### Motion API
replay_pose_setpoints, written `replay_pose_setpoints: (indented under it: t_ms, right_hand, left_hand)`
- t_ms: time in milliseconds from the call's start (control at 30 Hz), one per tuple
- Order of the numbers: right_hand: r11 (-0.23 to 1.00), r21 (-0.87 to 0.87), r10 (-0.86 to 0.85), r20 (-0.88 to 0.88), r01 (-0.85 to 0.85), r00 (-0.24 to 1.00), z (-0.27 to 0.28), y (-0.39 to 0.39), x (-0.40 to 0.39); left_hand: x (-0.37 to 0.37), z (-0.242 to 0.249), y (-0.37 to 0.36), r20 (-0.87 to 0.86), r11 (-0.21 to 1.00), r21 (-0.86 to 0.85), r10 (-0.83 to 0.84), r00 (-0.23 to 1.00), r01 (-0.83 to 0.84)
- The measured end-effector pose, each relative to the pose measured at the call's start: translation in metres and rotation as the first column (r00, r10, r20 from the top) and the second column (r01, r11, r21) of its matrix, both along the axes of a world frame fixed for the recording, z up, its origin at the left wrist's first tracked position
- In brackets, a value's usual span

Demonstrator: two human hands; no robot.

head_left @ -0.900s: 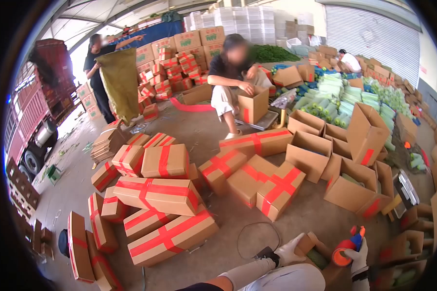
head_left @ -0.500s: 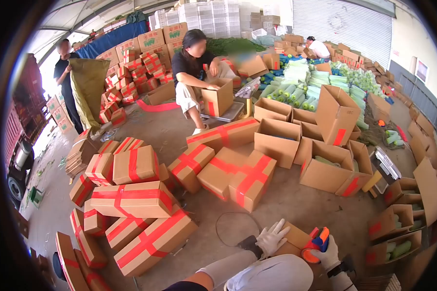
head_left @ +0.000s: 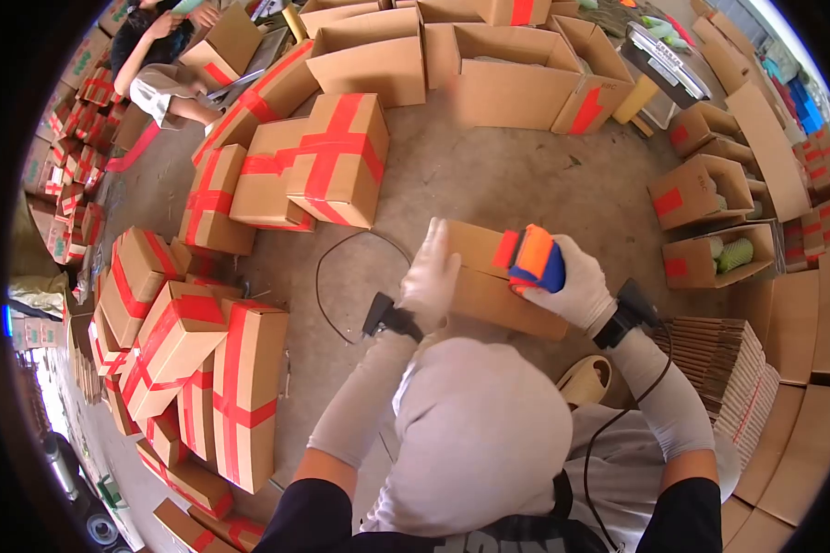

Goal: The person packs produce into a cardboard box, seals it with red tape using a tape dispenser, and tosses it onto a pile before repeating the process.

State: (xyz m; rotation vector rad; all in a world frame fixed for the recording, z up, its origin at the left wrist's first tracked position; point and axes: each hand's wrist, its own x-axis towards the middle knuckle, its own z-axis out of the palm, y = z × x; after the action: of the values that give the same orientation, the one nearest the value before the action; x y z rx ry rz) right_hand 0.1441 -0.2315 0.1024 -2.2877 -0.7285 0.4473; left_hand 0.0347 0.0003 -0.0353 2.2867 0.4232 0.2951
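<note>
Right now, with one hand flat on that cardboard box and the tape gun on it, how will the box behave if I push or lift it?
The cardboard box looks stiff-walled but probably flexes on top until taped. The left hand pressing it suggests it may slide on the smooth concrete floor. Its low, long shape makes tipping unlikely; its weight cannot be judged. The right hand grips the tape dispenser.

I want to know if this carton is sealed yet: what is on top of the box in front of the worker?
On the box rest the gloved left hand and the right hand pressing a tape dispenser. The hands hide the seam, so any tape is unseen.
</note>
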Motion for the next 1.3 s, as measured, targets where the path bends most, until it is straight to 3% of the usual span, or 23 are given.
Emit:
replay_pose_setpoints:
  t_ms: [33,133,200,300,333,433,500,600,633,700,733,800,833,867,900,933,1000,1033,1067,1100,1133,1200,1300]
  right_hand:
    - [1.0,-0.008,0.023,0.047,-0.023,0.999,-0.004,-0.001,-0.001]
    - [0.997,-0.032,0.07,0.133,-0.066,0.989,-0.017,-0.002,-0.008]
    - [0.997,-0.035,0.079,0.154,-0.075,0.985,-0.014,0.002,-0.004]
    - [0.99,-0.055,0.134,0.168,-0.126,0.977,-0.017,0.009,-0.001]
    - [0.989,-0.06,0.143,0.189,-0.134,0.971,-0.017,0.013,0.001]
    - [0.986,-0.089,0.16,0.21,-0.144,0.965,-0.013,0.018,-0.004]
    - [0.983,-0.114,0.164,0.18,-0.145,0.97,-0.004,0.024,-0.007]
    - [0.982,-0.136,0.158,0.243,-0.127,0.957,-0.007,0.029,-0.01]
    - [0.981,-0.139,0.169,0.262,-0.136,0.95,-0.012,0.03,-0.009]
    - [0.964,-0.182,0.233,0.229,-0.193,0.945,-0.004,0.04,-0.005]
    - [0.954,-0.204,0.261,0.211,-0.219,0.942,0.002,0.045,-0.004]
    - [0.933,-0.289,0.268,0.165,-0.213,0.949,0.021,0.034,0.0]
    - [0.936,-0.317,0.205,0.145,-0.151,0.968,0.022,0.008,0.009]
    - [0.968,-0.244,0.111,0.179,-0.065,0.978,0.013,-0.032,0.021]
    - [0.936,-0.331,0.19,0.185,-0.121,0.964,0.01,-0.065,0.031]
    - [0.903,-0.407,0.233,0.189,-0.14,0.954,0.002,-0.084,0.035]
    - [0.914,-0.401,0.14,0.15,-0.069,0.979,-0.02,-0.089,0.01]
    - [0.919,-0.393,0.105,0.148,-0.039,0.983,-0.027,-0.093,0.005]
    - [0.947,-0.322,0.061,0.19,0.004,0.98,-0.033,-0.092,0.011]
    - [0.965,-0.26,0.031,0.219,0.027,0.975,-0.036,-0.094,0.016]
    - [0.974,-0.222,0.013,0.21,0.035,0.978,-0.034,-0.104,0.009]
    - [0.959,-0.276,-0.028,0.15,0.069,0.988,-0.023,-0.111,0.014]
    - [0.99,-0.117,-0.049,0.25,0.081,0.967,-0.004,-0.114,0.025]
  left_hand:
    - [-0.005,0.062,-0.002,-0.391,0.872,-0.424,0.067,0.918,-0.244]
    - [-0.023,0.055,-0.008,-0.181,0.553,-0.761,0.322,0.929,-0.34]
    - [-0.034,0.056,-0.021,-0.043,0.423,-0.882,0.365,0.93,-0.207]
    - [-0.03,0.079,-0.035,-0.114,0.058,-0.989,0.246,0.963,-0.132]
    - [-0.021,0.077,-0.041,-0.194,-0.211,-0.967,0.226,0.955,-0.146]
    - [-0.001,0.087,-0.055,-0.053,-0.392,-0.92,0.16,0.986,0.015]
    - [0.001,0.058,-0.07,0.072,-0.227,-0.966,0.217,0.974,0.122]
    - [0.0,0.064,-0.073,0.039,-0.087,-0.994,0.313,0.949,0.069]
    - [0.0,0.067,-0.063,0.024,0.169,-0.985,0.267,0.963,-0.023]
    - [0.005,0.085,-0.056,-0.109,0.227,-0.95,0.4,0.91,-0.213]
    - [0.002,0.075,-0.045,0.033,0.545,-0.812,0.399,0.916,-0.208]
    - [-0.03,0.028,0.02,0.316,0.333,-0.923,0.376,0.871,0.191]
    - [-0.059,-0.015,0.093,0.402,-0.248,-0.786,0.49,0.773,0.566]
    - [-0.089,-0.054,0.146,0.277,-0.125,-0.879,0.652,0.706,0.46]
    - [-0.118,-0.085,0.196,0.151,-0.029,-0.961,0.782,0.605,0.277]
    - [-0.108,-0.027,0.188,-0.105,-0.06,-0.992,0.878,0.468,-0.111]
    - [-0.089,0.019,0.137,-0.182,-0.185,-0.981,0.798,0.574,-0.055]
    - [-0.095,0.008,0.106,0.004,0.227,-0.961,0.586,0.81,-0.16]
    - [-0.068,0.03,0.081,0.099,0.703,-0.701,0.267,0.959,-0.124]
    - [-0.042,0.051,0.055,0.137,0.97,-0.241,0.004,0.991,0.029]
    - [-0.027,0.109,0.019,-0.027,0.914,0.356,-0.198,0.98,0.195]
    - [-0.01,0.082,-0.003,0.099,0.869,0.442,-0.293,0.951,0.222]
    - [0.03,0.076,0.005,0.125,0.827,0.547,-0.233,0.964,0.129]
